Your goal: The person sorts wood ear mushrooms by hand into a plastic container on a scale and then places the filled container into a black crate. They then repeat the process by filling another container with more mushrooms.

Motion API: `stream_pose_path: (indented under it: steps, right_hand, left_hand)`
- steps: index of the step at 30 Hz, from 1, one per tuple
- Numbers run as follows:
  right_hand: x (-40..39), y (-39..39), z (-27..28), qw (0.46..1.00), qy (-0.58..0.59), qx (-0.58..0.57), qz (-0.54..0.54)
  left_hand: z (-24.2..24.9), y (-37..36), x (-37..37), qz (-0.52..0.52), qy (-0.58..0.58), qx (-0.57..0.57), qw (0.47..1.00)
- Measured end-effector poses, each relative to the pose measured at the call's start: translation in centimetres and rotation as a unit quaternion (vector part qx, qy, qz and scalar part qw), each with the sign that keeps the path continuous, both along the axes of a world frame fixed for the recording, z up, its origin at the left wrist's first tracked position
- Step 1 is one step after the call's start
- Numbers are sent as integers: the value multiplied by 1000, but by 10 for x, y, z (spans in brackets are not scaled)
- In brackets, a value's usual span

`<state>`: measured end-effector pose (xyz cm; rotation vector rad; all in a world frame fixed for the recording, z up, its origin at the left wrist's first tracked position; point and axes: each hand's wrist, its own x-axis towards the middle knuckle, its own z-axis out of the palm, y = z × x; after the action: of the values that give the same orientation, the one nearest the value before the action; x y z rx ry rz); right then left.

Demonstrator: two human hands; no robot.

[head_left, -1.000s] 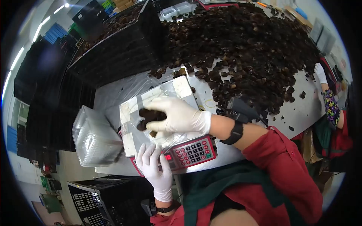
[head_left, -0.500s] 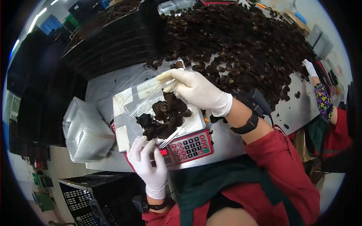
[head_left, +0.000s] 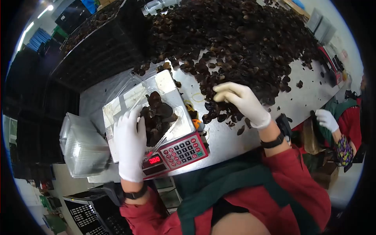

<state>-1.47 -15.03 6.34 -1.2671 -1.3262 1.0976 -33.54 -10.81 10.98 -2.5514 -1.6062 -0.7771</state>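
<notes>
Grip open, right hand [head_left: 243,103] by mushrooms [head_left: 254,58], upper centre; left hand [head_left: 130,145], grip unclear, at clear tray [head_left: 176,118] on scale [head_left: 181,155] reading "0.00".

You are in a packing workroom, as shown by the metal bench [head_left: 231,137] with a heap of dark mushroom-like pieces [head_left: 250,43] spread over its far side, a digital scale [head_left: 182,150] at its near edge, stacked clear plastic trays [head_left: 84,150] by its left corner, black crates [head_left: 102,58] beyond, and an aproned co-worker [head_left: 344,117] to the right.
</notes>
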Motion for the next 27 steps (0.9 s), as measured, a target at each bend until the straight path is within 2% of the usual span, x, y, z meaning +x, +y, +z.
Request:
stream_pose_path:
  steps: [5, 7, 11, 13, 18, 20, 24, 25, 26, 27]
  right_hand:
    - [51, -65, -20, 989, -14, -123, -80]
    - [67, -82, -28, 987, 10, -116, -110]
    - [85, -90, -36, 986, 13, -104, -128]
    - [86, -88, -39, 987, 15, -101, -121]
    - [73, -76, -35, 991, -17, -83, -100]
    - [72, -77, -48, 992, -60, -53, -101]
    - [71, -86, -44, 979, -124, -50, -156]
    - [77, -87, -54, 964, -194, -20, -183]
    - [79, -89, -59, 961, -196, -26, -195]
    - [81, -89, -63, 944, -251, 32, -213]
  left_hand:
    - [-10, 28, -7, -1, 87, -59, 994]
    - [-3, 26, -10, 13, 29, -163, 986]
    - [5, 19, -8, 31, -1, -183, 983]
    - [3, 18, -8, -32, -8, -77, 996]
    - [1, 19, 5, 17, 40, -108, 993]
    - [-6, 22, 2, -33, 35, -32, 998]
    - [1, 16, 7, -41, 34, 1, 999]
    - [2, 15, 6, -29, 42, 20, 998]
    - [3, 14, 3, -14, 51, 39, 998]
    - [7, 13, -1, -26, 44, 45, 998]
